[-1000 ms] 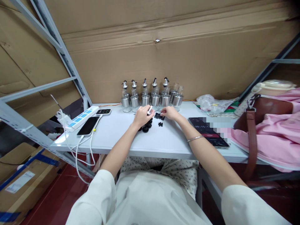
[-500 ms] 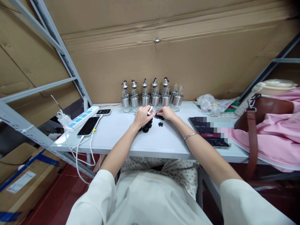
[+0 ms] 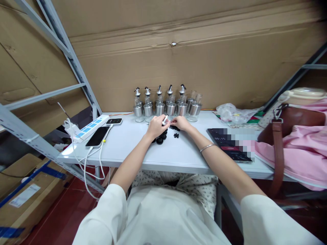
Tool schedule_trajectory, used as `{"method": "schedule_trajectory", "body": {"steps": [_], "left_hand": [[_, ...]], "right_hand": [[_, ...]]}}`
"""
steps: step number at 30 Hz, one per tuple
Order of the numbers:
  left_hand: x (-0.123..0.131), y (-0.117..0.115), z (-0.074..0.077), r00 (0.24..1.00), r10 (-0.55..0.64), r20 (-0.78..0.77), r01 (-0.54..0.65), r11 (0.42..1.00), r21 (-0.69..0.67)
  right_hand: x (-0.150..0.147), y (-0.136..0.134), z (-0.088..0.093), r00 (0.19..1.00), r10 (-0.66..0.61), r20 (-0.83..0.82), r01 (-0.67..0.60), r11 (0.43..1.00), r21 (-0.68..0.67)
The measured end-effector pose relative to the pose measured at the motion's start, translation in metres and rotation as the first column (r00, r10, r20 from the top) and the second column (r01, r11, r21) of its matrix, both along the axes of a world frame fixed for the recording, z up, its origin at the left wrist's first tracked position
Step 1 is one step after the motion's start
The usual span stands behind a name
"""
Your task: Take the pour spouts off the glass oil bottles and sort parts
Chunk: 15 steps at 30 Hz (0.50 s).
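Note:
My left hand (image 3: 156, 127) is closed around a small white piece (image 3: 165, 119) whose end sticks up past the thumb; its exact kind is too small to tell. Close to its right, my right hand (image 3: 182, 123) has its fingertips pinched together near that piece; whatever they hold is hidden. Under and beside the left hand lies a cluster of round black caps (image 3: 159, 140). Small black pieces (image 3: 176, 135) lie in front of the right hand, with more partly behind its fingers. Behind both hands stand glass bottles with metal sleeves (image 3: 160, 109), several topped by pour spouts (image 3: 170, 90).
A phone (image 3: 97, 136), a small black-faced device (image 3: 114, 121) and a power strip (image 3: 93, 127) with white cables occupy the left of the table (image 3: 168, 163). At right are a tablet (image 3: 226, 144), a plastic bag (image 3: 232, 114), a brown bag strap (image 3: 277, 153) and pink cloth (image 3: 301, 149).
The camera view has shifted slightly, moving the scene a little to the right. Both hands keep nearly the same pose and place, and the white piece stays in the left hand.

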<state>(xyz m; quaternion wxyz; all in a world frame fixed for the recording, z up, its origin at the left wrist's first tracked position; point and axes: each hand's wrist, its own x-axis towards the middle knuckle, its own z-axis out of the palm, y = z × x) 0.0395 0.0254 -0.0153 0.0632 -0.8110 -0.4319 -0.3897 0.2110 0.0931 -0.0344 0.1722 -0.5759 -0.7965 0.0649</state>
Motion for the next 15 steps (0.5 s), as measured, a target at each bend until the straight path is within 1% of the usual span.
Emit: {"method": "schedule_trajectory", "body": {"steps": [5, 15], "left_hand": [[-0.0006, 0.0015, -0.0014, 1.000, -0.006, 0.002, 0.006, 1.000, 0.003], [-0.0005, 0.0018, -0.0019, 1.000, 0.001, 0.007, -0.001, 1.000, 0.020]], "right_hand": [[-0.0027, 0.0002, 0.0015, 1.000, 0.011, 0.019, -0.011, 1.000, 0.000], [0.0040, 0.0012, 0.0007, 0.999, 0.026, 0.032, -0.025, 0.999, -0.022]]}}
